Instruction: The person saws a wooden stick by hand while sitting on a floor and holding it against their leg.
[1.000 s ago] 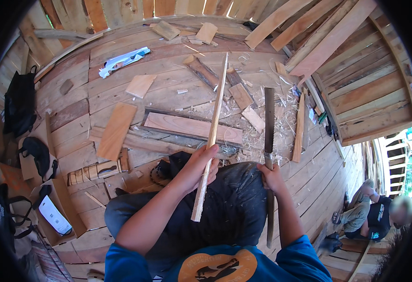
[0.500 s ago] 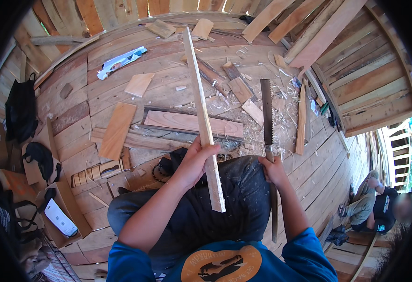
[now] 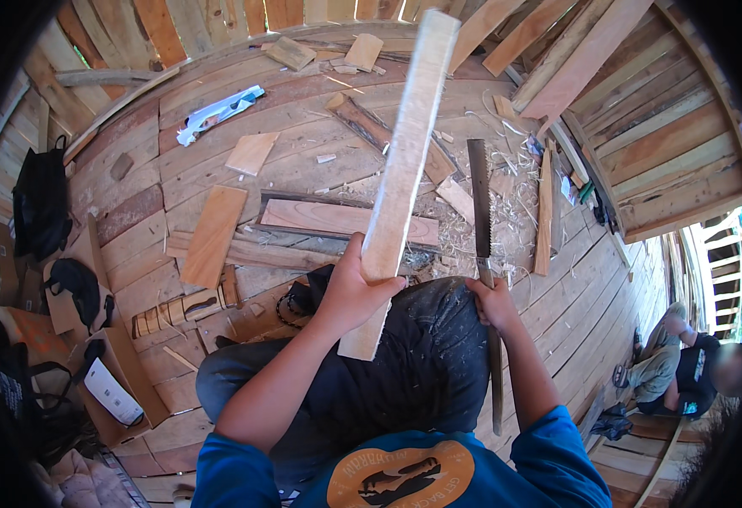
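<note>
A long pale wooden board stands tilted up in front of me, its broad face showing and its far end slightly blurred. Closed round its lower part is my left hand, thumb across the face. My right hand grips a handsaw near the middle, where blade and handle meet. The toothed dark blade points away from me, and the handle runs down beside my right knee. Saw and board are apart. Under my hands are my legs in dark trousers.
Ahead on the plank floor lie a reddish board, several offcuts, a split log and many shavings. Open cardboard boxes and a black bag stand at the left. Another person sits at the far right.
The board has swung, its top moving right and its lower end left, and turned from its narrow edge to its broad face. The right hand and saw have barely moved.
</note>
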